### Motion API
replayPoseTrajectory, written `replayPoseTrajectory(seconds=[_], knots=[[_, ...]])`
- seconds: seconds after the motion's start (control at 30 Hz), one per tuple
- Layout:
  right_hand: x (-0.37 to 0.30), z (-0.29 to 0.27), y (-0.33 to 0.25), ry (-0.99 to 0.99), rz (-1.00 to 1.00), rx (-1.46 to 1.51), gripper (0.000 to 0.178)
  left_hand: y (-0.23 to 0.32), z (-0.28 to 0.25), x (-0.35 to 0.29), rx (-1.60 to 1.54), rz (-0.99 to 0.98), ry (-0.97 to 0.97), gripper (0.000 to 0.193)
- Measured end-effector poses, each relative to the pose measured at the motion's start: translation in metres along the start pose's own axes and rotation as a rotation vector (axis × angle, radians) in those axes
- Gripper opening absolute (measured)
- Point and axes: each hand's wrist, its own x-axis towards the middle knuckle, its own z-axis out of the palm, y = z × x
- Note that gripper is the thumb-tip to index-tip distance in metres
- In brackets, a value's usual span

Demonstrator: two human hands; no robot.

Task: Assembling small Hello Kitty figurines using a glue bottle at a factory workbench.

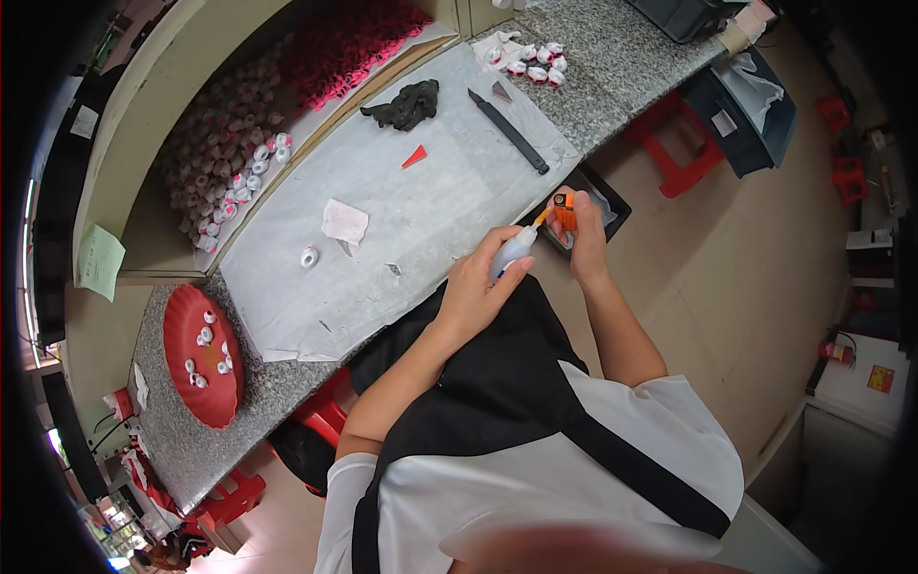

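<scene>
My left hand [480, 287] is wrapped round a small white squeeze bottle [514, 251] with a narrow nozzle, tilted up to the right. My right hand [588, 239] grips an orange lighter [565, 212], its dark metal top close to the nozzle. Between them shows a yellow-orange streak; whether it is flame or the nozzle's tip I cannot tell. Both hands are just off the worktable's front edge. On the white sheet [421, 201] lie a black-handled craft knife [509, 132], a dark putty-like lump [406, 105], a small red wedge [414, 156], a paper scrap [345, 221] and one white round piece [309, 256].
A shelf compartment at the back left holds heaps of white round pieces [229, 115] and pink-red pieces [354, 53]. More white-and-red pieces [535, 65] sit on the granite top. At left is a red scalloped tray [222, 407]. A dark bin [620, 203] stands below the table edge.
</scene>
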Motion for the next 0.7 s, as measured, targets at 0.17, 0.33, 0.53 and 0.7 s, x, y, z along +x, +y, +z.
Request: replayPoseTrajectory(seconds=[0.17,0.33,0.53,0.7], knots=[[0.0039,-0.0053,0.0075,0.005,-0.074,-0.047,0.046,0.0005,-0.0011,0.0028,0.057,0.008,0.015,0.027],[0.0014,-0.0028,0.0069,0.038,-0.110,-0.034,0.043,0.0019,0.0003,0.0034,0.072,0.018,0.019,0.028],[-0.0006,-0.0027,0.0054,0.054,-0.078,-0.040,0.043,0.0036,0.0023,0.0031,0.103,0.026,0.042,0.028],[-0.0009,-0.0015,0.0065,0.054,-0.093,-0.029,0.043,0.0065,0.0016,0.0019,0.117,-0.003,0.023,0.029]])
